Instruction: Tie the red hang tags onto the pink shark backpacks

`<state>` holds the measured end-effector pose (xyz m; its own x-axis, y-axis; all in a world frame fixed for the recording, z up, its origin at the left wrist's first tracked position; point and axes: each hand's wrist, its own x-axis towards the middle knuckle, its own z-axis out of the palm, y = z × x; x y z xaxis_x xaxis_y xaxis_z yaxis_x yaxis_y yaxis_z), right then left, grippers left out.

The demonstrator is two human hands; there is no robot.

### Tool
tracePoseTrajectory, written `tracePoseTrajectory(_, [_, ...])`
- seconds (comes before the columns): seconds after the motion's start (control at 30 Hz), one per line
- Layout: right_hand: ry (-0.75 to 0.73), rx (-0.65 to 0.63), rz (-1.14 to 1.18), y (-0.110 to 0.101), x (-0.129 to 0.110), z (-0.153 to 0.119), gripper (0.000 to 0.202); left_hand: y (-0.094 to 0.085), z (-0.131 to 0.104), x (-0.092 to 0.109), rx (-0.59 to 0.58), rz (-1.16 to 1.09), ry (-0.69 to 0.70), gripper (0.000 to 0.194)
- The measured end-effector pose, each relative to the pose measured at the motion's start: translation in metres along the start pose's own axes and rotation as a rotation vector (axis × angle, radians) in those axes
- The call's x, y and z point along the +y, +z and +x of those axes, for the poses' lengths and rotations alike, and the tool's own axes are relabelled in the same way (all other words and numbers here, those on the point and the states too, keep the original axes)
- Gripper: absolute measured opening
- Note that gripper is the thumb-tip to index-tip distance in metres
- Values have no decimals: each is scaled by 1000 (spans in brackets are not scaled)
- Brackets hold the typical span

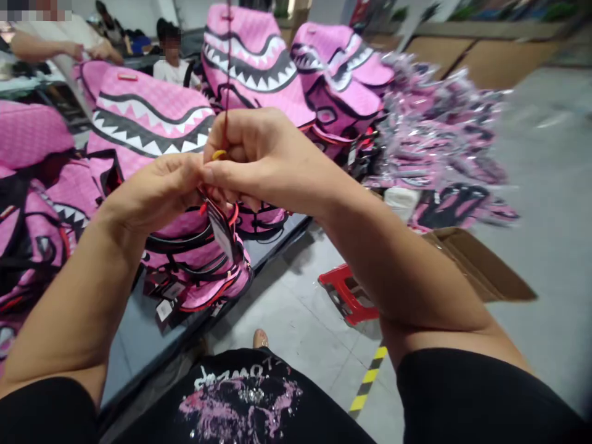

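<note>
My left hand [160, 188] and my right hand [259, 160] meet in front of a pink bag with a shark-mouth print [152, 117]. Fingers of both hands are pinched together on a thin dark red cord [227, 80] that runs up out of the frame. A small yellow piece [219, 155] shows at my right fingers. Just below the hands hangs a tag [221, 228], with a bit of red beside it. The exact spot where the fingertips touch is partly hidden.
More pink bags [252, 55] stand on the table [134, 333]. Plastic-wrapped bags [430, 135] are piled at the right. A red stool [346, 296] and a cardboard box [485, 265] are on the floor side. One person handles a bag at upper left; others are behind.
</note>
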<state>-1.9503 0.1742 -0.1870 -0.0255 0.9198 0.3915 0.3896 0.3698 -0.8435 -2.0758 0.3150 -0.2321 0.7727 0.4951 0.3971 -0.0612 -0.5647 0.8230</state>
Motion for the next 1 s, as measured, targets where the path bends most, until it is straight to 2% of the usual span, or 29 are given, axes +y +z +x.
tracePoseTrajectory(0.07, [14,-42,54,-12,12,-9,21,16,-6,5,-199,-102,-112,52])
tracePoseTrajectory(0.1, [29,-57,67,-17,18,-13,19,22,-10,8,-251,-117,-157,47])
tracePoseTrajectory(0.2, [75,-50,80,-25,39,-27,17,41,-26,19,-238,-101,-231,26])
tracePoseTrajectory(0.27, [124,-5,103,-27,54,-38,23,54,-39,21,-244,-175,-211,12])
tracePoseTrajectory(0.33, [230,70,143,-29,69,-47,30,64,-55,17,-260,-268,-144,10])
tracePoseTrajectory(0.43, [371,215,148,-30,85,-55,31,75,-82,0,-212,-289,-97,22])
tracePoseTrajectory(0.5, [360,371,141,-31,93,-57,27,78,-103,-13,-184,-248,-97,27])
tracePoseTrajectory(0.57, [253,576,110,-30,108,-59,24,75,-126,-25,-156,-176,-115,27])
tracePoseTrajectory(0.63, [200,700,38,-27,136,-65,23,62,-155,-36,-117,-154,-167,22])
tracePoseTrajectory(0.67, [246,694,-7,-25,156,-70,22,51,-170,-42,-72,-170,-206,18])
tracePoseTrajectory(0.7, [352,639,-41,-21,177,-76,25,37,-186,-49,-4,-204,-253,13])
tracePoseTrajectory(0.77, [645,459,-122,-13,215,-88,43,5,-216,-65,215,-246,-363,9])
tracePoseTrajectory(0.8, [726,419,-180,-8,227,-90,53,-12,-229,-73,339,-234,-426,10])
tracePoseTrajectory(0.83, [729,372,-219,-2,232,-89,62,-28,-238,-81,441,-212,-481,11])
tracePoseTrajectory(0.87, [654,354,-284,5,229,-84,65,-43,-244,-89,517,-180,-518,13])
tracePoseTrajectory(0.9, [501,353,-365,14,218,-74,62,-57,-246,-96,572,-140,-540,16])
tracePoseTrajectory(1.0, [-218,365,-788,54,160,-18,28,-85,-234,-115,641,72,-523,23])
